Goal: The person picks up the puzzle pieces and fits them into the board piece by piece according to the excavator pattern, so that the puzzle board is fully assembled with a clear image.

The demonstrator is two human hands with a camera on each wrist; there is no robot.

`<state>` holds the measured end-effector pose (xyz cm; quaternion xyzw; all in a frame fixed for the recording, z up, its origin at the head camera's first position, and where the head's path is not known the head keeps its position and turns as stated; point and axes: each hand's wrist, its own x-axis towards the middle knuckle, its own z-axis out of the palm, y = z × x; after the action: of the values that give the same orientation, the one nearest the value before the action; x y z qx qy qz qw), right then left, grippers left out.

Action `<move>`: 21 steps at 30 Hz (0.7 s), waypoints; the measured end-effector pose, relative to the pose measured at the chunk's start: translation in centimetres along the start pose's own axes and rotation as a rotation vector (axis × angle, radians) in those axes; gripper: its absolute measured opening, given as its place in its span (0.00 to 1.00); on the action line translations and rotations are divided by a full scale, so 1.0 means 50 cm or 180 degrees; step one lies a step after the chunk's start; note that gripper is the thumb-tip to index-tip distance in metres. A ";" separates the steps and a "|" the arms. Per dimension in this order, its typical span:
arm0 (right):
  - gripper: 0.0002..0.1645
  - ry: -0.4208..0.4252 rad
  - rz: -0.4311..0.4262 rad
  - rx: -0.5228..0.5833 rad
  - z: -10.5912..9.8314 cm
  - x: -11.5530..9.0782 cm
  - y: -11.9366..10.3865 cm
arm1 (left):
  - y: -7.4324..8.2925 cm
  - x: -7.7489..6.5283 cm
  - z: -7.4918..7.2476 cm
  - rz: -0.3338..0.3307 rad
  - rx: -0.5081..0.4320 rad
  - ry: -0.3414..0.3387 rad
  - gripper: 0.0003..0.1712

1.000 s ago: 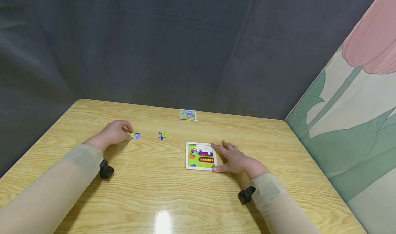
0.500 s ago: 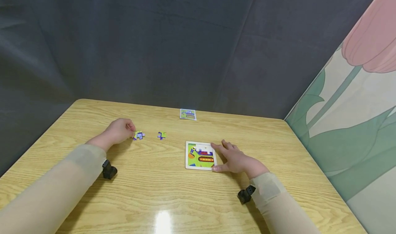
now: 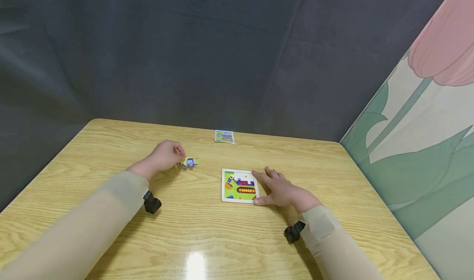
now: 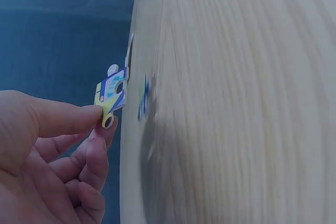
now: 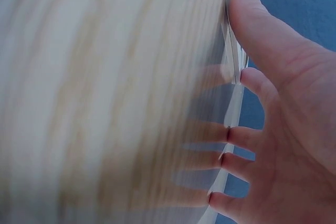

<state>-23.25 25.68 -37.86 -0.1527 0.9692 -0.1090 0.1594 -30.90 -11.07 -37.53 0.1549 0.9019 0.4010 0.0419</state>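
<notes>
My left hand point(image 3: 164, 156) pinches a jigsaw piece point(image 4: 111, 92) between thumb and fingers; the piece is yellow, purple and pale blue, and stands tilted above the table in the left wrist view. Below it on the table lies a second jigsaw piece point(image 4: 143, 97), which the held one largely covers in the head view. Thumb and index finger of my right hand point(image 3: 279, 188) rest on the right edge of a white-rimmed puzzle board point(image 3: 223, 186). That board shows a digger on tracks, with a white gap along its top. The other right fingertips touch the table.
A small picture card point(image 3: 224, 137) with a similar digger lies near the far edge of the wooden table point(image 3: 207, 230). A dark curtain point(image 3: 185, 58) hangs behind the table, and a panel with a painted flower point(image 3: 440, 54) stands along the right side.
The left hand has carried its jigsaw piece to the right, from the left part of the table to over the other piece. My right hand and the puzzle board have stayed in place.
</notes>
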 end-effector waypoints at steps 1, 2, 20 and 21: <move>0.58 0.0004 -0.0018 -0.0001 0.000 0.001 0.001 | 0.005 0.004 0.006 0.0012 -0.0014 -0.0019 0.02; 0.58 0.0008 -0.0031 -0.0006 0.000 0.001 0.001 | 0.011 0.007 0.013 0.0018 -0.0034 -0.0041 0.02; 0.58 -0.0012 -0.0046 0.0006 -0.001 -0.002 -0.003 | 0.114 0.044 0.123 0.0071 -0.0231 -0.0294 0.05; 0.58 -0.0017 -0.0034 -0.0001 -0.001 -0.002 -0.003 | 0.119 0.046 0.129 0.0064 -0.0247 -0.0301 0.05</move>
<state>-23.14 25.60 -37.74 -0.1582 0.9680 -0.1093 0.1613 -30.34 -2.03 -37.41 0.1810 0.8811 0.4282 0.0865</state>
